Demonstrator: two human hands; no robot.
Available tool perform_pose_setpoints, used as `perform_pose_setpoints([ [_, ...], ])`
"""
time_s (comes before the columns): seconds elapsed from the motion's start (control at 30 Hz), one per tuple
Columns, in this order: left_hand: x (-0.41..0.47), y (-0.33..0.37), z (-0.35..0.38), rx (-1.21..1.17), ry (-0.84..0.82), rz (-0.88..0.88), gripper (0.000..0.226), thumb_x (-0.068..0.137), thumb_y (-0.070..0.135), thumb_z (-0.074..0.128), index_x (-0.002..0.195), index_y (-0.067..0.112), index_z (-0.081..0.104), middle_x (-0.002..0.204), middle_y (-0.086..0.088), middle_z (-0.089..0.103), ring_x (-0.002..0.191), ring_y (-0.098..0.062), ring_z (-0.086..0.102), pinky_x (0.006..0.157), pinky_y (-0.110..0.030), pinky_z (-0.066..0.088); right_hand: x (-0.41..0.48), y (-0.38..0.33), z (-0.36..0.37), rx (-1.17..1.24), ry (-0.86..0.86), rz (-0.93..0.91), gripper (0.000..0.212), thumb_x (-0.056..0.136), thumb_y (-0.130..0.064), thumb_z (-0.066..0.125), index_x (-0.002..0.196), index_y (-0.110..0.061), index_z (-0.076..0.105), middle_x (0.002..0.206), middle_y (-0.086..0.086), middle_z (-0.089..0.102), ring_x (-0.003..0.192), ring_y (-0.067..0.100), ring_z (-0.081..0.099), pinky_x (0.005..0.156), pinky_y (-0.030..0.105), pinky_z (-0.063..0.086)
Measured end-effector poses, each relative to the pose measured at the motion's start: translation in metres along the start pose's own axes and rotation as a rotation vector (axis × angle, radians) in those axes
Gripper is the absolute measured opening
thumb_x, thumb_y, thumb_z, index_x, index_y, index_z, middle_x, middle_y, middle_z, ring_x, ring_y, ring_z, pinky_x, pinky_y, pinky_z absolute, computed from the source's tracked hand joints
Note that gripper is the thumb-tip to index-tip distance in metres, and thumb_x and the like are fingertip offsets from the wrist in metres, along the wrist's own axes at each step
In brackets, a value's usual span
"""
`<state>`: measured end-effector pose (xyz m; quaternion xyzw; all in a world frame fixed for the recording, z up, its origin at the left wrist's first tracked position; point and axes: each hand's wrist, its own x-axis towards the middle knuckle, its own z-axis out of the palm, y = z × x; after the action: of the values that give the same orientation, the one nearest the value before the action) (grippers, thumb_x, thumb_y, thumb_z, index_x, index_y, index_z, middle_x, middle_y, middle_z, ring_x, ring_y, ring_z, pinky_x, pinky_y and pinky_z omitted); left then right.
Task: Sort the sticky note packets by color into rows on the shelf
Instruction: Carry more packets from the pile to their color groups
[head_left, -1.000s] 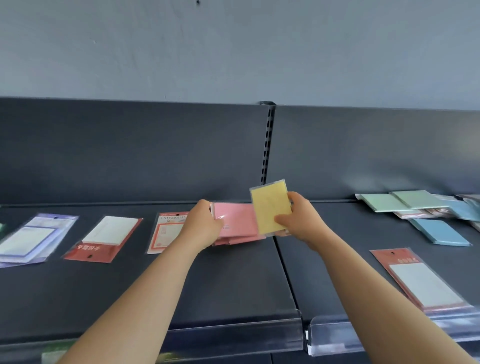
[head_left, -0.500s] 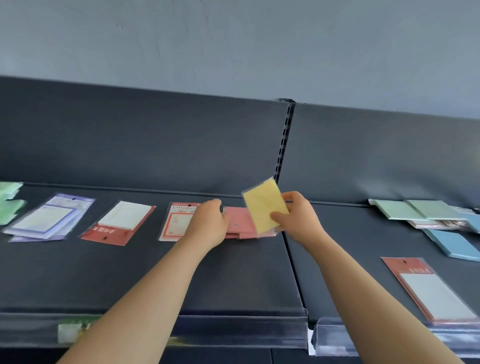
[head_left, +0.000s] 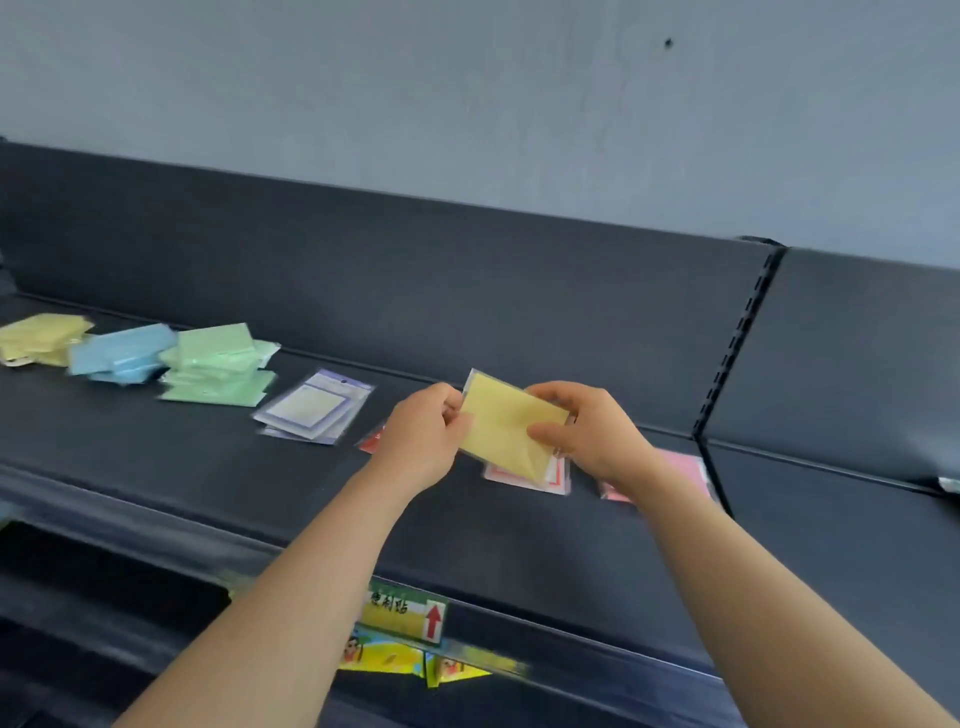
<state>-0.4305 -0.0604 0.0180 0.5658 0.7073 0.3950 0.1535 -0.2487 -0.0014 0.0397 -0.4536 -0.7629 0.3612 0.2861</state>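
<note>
The left hand (head_left: 421, 441) has left the pink packets (head_left: 680, 467) and now pinches the left edge of the yellow packet (head_left: 509, 426). The right hand (head_left: 587, 431) grips its right edge, holding it tilted above the shelf (head_left: 208, 493). The view has swung left, revealing the yellow pile (head_left: 41, 338) at 9 o'clock, beside the blue pile (head_left: 119, 353) and green pile (head_left: 213, 369). The packet probably belongs there. The shelf is dark and matte, and a grey wall (head_left: 467, 104) rises behind.

Soft, even, dimmish light, faint shadows, motion blur throughout, wide-angle bending at the edges.
</note>
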Motion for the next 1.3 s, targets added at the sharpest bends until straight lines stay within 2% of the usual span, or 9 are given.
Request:
perform_pose_setpoints([
  [0.13, 0.009, -0.039, -0.052, 0.001, 0.071, -0.058, 0.006, 0.094, 0.019, 0.057, 0.097, 0.014, 0.057, 0.090, 0.005, 0.062, 0.089, -0.019, 0.061, 0.072, -0.029, 0.045, 0.028, -0.036, 0.049, 0.022, 0.058, 0.013, 0.041, 0.082, -0.015, 0.073, 0.119, -0.021, 0.054, 0.095, 0.003, 0.062, 0.075, 0.018, 0.062, 0.067, 0.025, 0.050],
  [0.33, 0.026, -0.110, -0.148, -0.076, 0.158, -0.157, 0.014, 0.094, 0.017, 0.057, 0.092, 0.004, 0.055, 0.095, -0.014, 0.063, 0.088, -0.034, 0.065, 0.081, -0.049, 0.053, 0.078, -0.102, 0.141, 0.143, 0.112, 0.024, 0.031, 0.079, -0.010, 0.074, 0.105, -0.014, 0.058, 0.097, 0.000, 0.064, 0.081, 0.014, 0.064, 0.064, 0.020, 0.050],
  [0.53, 0.042, -0.182, -0.239, -0.185, 0.215, -0.242, 0.015, 0.098, 0.021, 0.053, 0.098, 0.006, 0.053, 0.098, -0.004, 0.060, 0.074, -0.017, 0.070, 0.056, -0.016, 0.046, 0.121, -0.171, 0.242, 0.175, -0.012, -0.011, 0.027, 0.083, -0.007, 0.069, 0.109, -0.007, 0.061, 0.087, 0.009, 0.068, 0.072, 0.023, 0.067, 0.071, 0.039, 0.060],
  [0.63, 0.049, -0.215, -0.277, -0.171, 0.246, -0.256, 0.018, 0.099, 0.021, 0.051, 0.104, 0.004, 0.054, 0.096, -0.001, 0.061, 0.066, -0.011, 0.069, 0.061, -0.025, 0.044, 0.137, -0.200, 0.285, 0.158, -0.062, -0.038, 0.037, 0.088, -0.006, 0.062, 0.123, -0.012, 0.052, 0.079, 0.008, 0.066, 0.060, 0.018, 0.061, 0.054, 0.025, 0.056],
  [0.8, 0.059, -0.262, -0.321, -0.060, 0.239, -0.280, 0.018, 0.096, 0.018, 0.051, 0.102, 0.003, 0.060, 0.101, -0.011, 0.066, 0.090, -0.030, 0.066, 0.079, -0.043, 0.056, 0.165, -0.236, 0.339, 0.074, -0.053, -0.095, 0.039, 0.089, -0.011, 0.058, 0.128, -0.017, 0.054, 0.088, 0.006, 0.068, 0.066, 0.018, 0.064, 0.050, 0.021, 0.047],
  [0.93, 0.075, -0.291, -0.345, 0.034, 0.261, -0.277, 0.006, 0.092, 0.012, 0.050, 0.092, 0.013, 0.056, 0.097, -0.020, 0.066, 0.079, -0.027, 0.060, 0.081, -0.050, 0.051, 0.190, -0.258, 0.371, 0.032, -0.071, -0.112, 0.029, 0.087, -0.007, 0.056, 0.115, -0.011, 0.060, 0.077, 0.007, 0.064, 0.066, 0.021, 0.063, 0.053, 0.023, 0.045],
  [1.07, 0.091, -0.314, -0.363, 0.156, 0.321, -0.286, 0.012, 0.093, 0.010, 0.053, 0.091, 0.019, 0.045, 0.088, -0.010, 0.063, 0.087, -0.026, 0.055, 0.070, -0.034, 0.041, 0.216, -0.270, 0.401, 0.009, -0.085, -0.115, 0.023, 0.082, -0.004, 0.056, 0.103, 0.007, 0.058, 0.072, 0.009, 0.055, 0.070, 0.039, 0.061, 0.055, 0.031, 0.045],
  [1.13, 0.100, -0.331, -0.371, 0.211, 0.346, -0.305, 0.021, 0.092, 0.010, 0.052, 0.075, 0.017, 0.041, 0.075, -0.002, 0.052, 0.076, -0.021, 0.047, 0.057, -0.027, 0.032, 0.229, -0.273, 0.418, -0.023, -0.117, -0.130, 0.022, 0.080, -0.005, 0.057, 0.096, 0.010, 0.057, 0.072, 0.009, 0.053, 0.062, 0.025, 0.049, 0.057, 0.035, 0.044],
  [1.3, 0.119, -0.359, -0.391, 0.325, 0.333, -0.331, 0.035, 0.092, 0.007, 0.047, 0.062, 0.017, 0.033, 0.066, 0.002, 0.039, 0.059, -0.011, 0.035, 0.048, -0.023, 0.022, 0.253, -0.288, 0.453, -0.076, -0.157, -0.141, 0.010, 0.081, -0.005, 0.058, 0.077, -0.008, 0.049, 0.070, 0.007, 0.041, 0.063, 0.019, 0.032, 0.055, 0.029, 0.029],
])
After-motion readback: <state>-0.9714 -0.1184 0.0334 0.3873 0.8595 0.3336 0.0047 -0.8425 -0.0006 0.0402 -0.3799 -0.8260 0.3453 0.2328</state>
